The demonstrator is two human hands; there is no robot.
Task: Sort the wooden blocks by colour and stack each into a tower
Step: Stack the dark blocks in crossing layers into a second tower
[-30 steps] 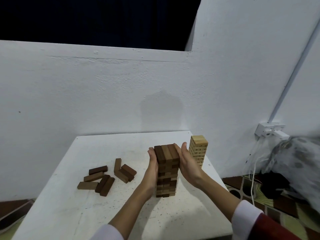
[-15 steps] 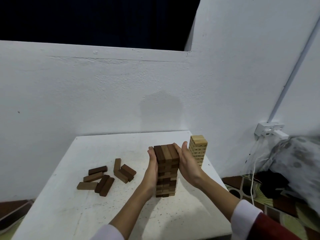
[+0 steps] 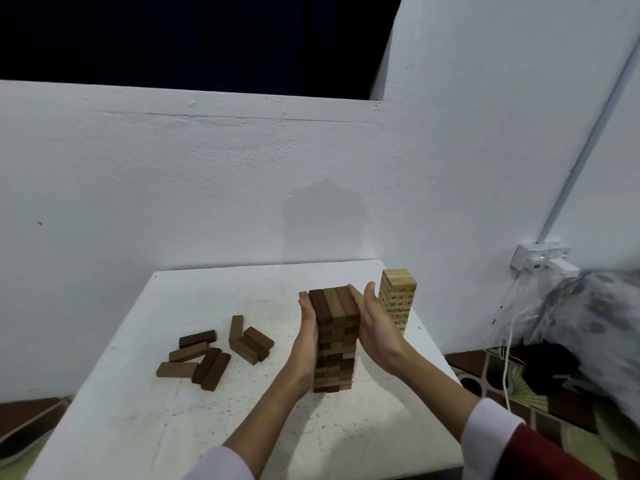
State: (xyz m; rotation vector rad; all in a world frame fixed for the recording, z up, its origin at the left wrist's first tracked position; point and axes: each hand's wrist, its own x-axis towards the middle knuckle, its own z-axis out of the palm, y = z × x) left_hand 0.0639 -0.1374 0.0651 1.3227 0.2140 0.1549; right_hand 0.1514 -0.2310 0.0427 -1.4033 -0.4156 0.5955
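Flat, straight-fingered left hand (image 3: 309,327) and right hand (image 3: 375,322) press the dark tower (image 3: 335,337) — table (image 3: 138,427) centre, loose blocks (image 3: 213,351) at nine o'clock — where uneven squeezing could topple it.

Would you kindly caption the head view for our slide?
Both hands, left hand and right hand, press flat against the dark tower; loose dark blocks await.
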